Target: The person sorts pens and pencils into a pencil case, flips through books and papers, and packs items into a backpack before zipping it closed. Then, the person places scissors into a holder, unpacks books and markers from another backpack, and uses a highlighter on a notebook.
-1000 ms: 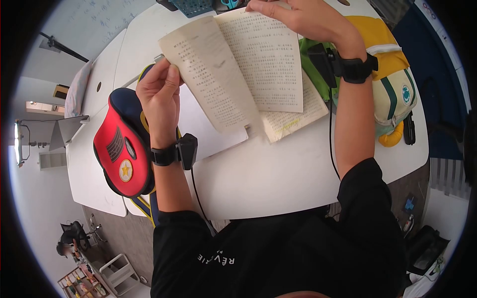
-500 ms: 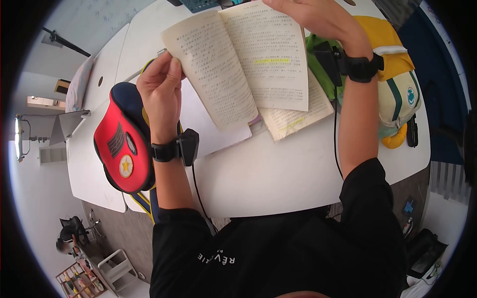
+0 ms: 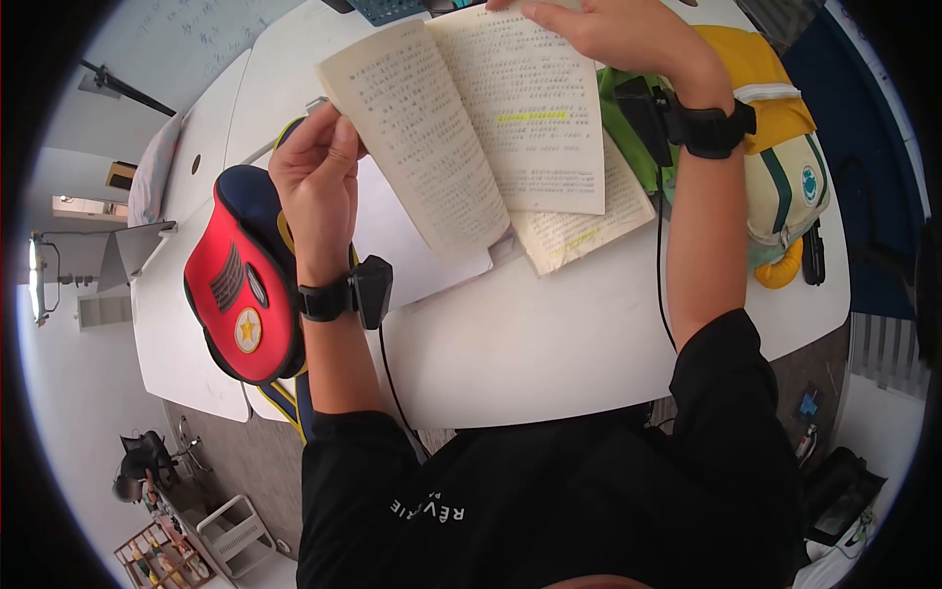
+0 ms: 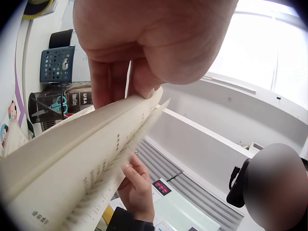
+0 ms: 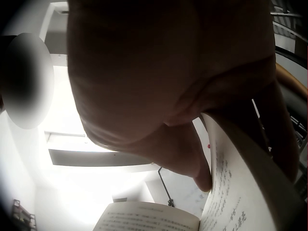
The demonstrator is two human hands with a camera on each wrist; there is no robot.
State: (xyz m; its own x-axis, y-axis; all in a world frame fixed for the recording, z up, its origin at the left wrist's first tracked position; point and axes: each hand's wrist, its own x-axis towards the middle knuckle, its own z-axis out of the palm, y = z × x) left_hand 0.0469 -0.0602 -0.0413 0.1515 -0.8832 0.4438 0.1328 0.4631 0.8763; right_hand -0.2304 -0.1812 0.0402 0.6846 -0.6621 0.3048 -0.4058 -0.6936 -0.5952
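An open paperback book (image 3: pixel 535 128) with printed pages, one line highlighted in yellow, is held up over the table. My left hand (image 3: pixel 319 196) pinches its left edge between thumb and fingers; the left wrist view shows the page block (image 4: pixel 82 144) under that grip, with some leaves blurred and fanned apart. At the top right corner, my right hand (image 3: pixel 628 39) grips the other half, its thumb (image 5: pixel 202 178) on the page face and its fingers behind. Beneath lies a second book (image 3: pixel 589 231) with yellow highlighting, partly covered, beside white paper sheets (image 3: pixel 412 265).
A red and navy bag (image 3: pixel 245 285) with a star badge stands at left on the white table (image 3: pixel 530 344). On the right sit a yellow, cream and green bag (image 3: pixel 785 187) and a black object (image 3: pixel 813 257). A blue basket (image 4: pixel 57 65) and mesh holder (image 4: pixel 45 107) are at the back.
A blurred turning leaf has settled, and a right-hand page with a yellow highlighted line now shows. The right hand's fingertips shifted slightly along the top edge; the left hand stayed nearly still.
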